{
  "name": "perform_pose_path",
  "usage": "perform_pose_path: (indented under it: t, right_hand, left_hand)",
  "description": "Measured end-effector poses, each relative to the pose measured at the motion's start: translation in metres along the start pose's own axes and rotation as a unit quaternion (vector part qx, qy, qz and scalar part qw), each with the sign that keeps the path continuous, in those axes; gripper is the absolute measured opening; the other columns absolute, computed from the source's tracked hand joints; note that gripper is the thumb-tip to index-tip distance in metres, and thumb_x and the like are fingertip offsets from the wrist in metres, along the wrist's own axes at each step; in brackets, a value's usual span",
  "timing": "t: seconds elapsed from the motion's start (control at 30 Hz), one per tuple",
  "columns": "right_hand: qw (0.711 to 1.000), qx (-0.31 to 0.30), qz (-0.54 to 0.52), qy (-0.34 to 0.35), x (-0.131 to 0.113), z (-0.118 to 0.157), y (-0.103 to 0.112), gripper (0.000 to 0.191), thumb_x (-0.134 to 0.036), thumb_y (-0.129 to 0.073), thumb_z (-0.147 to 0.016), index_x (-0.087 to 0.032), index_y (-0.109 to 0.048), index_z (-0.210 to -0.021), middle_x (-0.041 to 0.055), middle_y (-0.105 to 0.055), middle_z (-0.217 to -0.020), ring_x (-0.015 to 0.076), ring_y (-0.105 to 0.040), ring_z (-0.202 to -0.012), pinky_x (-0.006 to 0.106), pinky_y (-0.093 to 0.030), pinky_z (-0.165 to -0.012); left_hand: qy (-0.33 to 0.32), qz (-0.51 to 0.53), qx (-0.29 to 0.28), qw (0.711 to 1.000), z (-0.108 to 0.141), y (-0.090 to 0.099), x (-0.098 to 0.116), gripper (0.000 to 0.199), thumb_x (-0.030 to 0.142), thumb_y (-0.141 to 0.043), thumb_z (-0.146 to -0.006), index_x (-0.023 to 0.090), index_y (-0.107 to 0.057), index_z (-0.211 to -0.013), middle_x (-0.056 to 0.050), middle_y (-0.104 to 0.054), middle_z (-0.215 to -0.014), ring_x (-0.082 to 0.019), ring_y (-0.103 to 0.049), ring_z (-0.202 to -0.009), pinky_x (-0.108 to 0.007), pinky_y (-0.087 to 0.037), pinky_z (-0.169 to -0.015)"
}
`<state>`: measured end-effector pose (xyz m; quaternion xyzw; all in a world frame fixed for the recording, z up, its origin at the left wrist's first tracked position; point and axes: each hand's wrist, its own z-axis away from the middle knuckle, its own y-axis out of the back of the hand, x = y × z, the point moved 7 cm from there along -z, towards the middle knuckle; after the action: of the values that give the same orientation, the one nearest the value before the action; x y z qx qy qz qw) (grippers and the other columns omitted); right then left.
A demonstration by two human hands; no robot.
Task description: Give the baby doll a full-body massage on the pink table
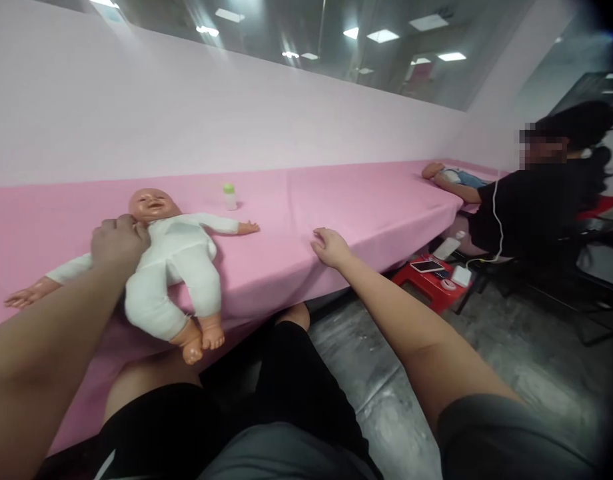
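A baby doll in a white cloth body suit lies on its back on the pink-covered table, head toward the wall and feet at the front edge. My left hand is at the doll's shoulder beside its neck, fingers bent round it; the fingertips are partly hidden. Near the table's front edge, to the right of the doll, my right hand holds nothing, its fingers loosely curved and apart from the thumb. A small baby bottle with a green cap stands upright beyond the doll's outstretched arm.
The pink tablecloth hangs over the front edge. At right, a person in black sits reaching to another doll. A red stool below carries a phone, a bottle and a white box near a cable.
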<state>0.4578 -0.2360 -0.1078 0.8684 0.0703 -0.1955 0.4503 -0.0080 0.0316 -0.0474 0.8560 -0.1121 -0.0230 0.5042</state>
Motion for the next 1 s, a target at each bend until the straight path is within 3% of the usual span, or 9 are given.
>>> perform_pose_path:
  t: [0.17,0.33,0.47,0.8,0.93,1.0]
  right_hand:
    - [0.997,-0.021,0.077,0.014,0.013,0.009,-0.001,0.045,-0.034,-0.057,-0.098,-0.012,-0.066,-0.137,0.0143,-0.066,-0.138,0.0308,-0.056,-0.132,0.042,-0.037,-0.120]
    - [0.995,-0.022,0.092,0.014,0.006,0.003,-0.005,0.044,-0.036,-0.054,-0.101,-0.013,-0.066,-0.136,0.0157,-0.066,-0.137,0.0318,-0.056,-0.130,0.043,-0.037,-0.118]
    - [0.995,-0.009,0.097,0.004,0.006,0.007,-0.005,0.045,-0.039,-0.052,-0.103,-0.014,-0.065,-0.138,0.0159,-0.065,-0.137,0.0317,-0.054,-0.130,0.043,-0.036,-0.118]
    - [0.996,0.032,0.072,-0.053,0.002,0.017,-0.003,0.049,-0.048,-0.051,-0.105,-0.015,-0.063,-0.139,0.0183,-0.063,-0.138,0.0311,-0.053,-0.129,0.046,-0.036,-0.118]
    - [0.997,0.065,0.019,-0.035,-0.001,0.033,0.001,0.054,-0.045,-0.052,-0.103,-0.011,-0.059,-0.143,0.0199,-0.057,-0.147,0.0321,-0.043,-0.144,0.048,-0.025,-0.127]
    - [0.993,0.116,-0.019,-0.034,0.002,0.052,0.004,0.057,-0.045,-0.051,-0.101,-0.009,-0.057,-0.145,0.0200,-0.049,-0.155,0.0313,-0.033,-0.153,0.048,-0.019,-0.131]
  left_hand:
    - [-0.006,-0.079,0.015,0.997,0.014,0.005,-0.003,0.055,0.039,-0.026,-0.101,0.013,-0.049,-0.143,-0.020,-0.056,-0.140,-0.033,-0.052,-0.121,-0.045,-0.041,-0.104]
    - [0.014,-0.104,-0.059,0.993,0.022,0.007,-0.007,0.054,0.040,-0.027,-0.101,0.013,-0.053,-0.139,-0.020,-0.056,-0.142,-0.033,-0.051,-0.123,-0.044,-0.040,-0.103]
    - [0.021,-0.116,-0.078,0.990,0.028,0.013,-0.011,0.056,0.045,-0.024,-0.100,0.016,-0.056,-0.136,-0.019,-0.055,-0.144,-0.035,-0.050,-0.125,-0.045,-0.040,-0.102]
    - [0.032,-0.159,-0.033,0.986,0.072,0.041,-0.014,0.067,0.046,-0.011,-0.100,0.017,-0.060,-0.135,-0.020,-0.060,-0.141,-0.034,-0.054,-0.118,-0.041,-0.037,-0.095]
    - [0.036,-0.170,-0.028,0.984,0.083,0.047,-0.017,0.063,0.046,-0.020,-0.097,0.017,-0.060,-0.135,-0.022,-0.061,-0.140,-0.037,-0.055,-0.118,-0.041,-0.035,-0.092]
    - [0.049,-0.162,-0.037,0.985,0.084,0.048,-0.019,0.060,0.045,-0.025,-0.095,0.017,-0.060,-0.134,-0.023,-0.061,-0.141,-0.038,-0.055,-0.118,-0.042,-0.034,-0.091]
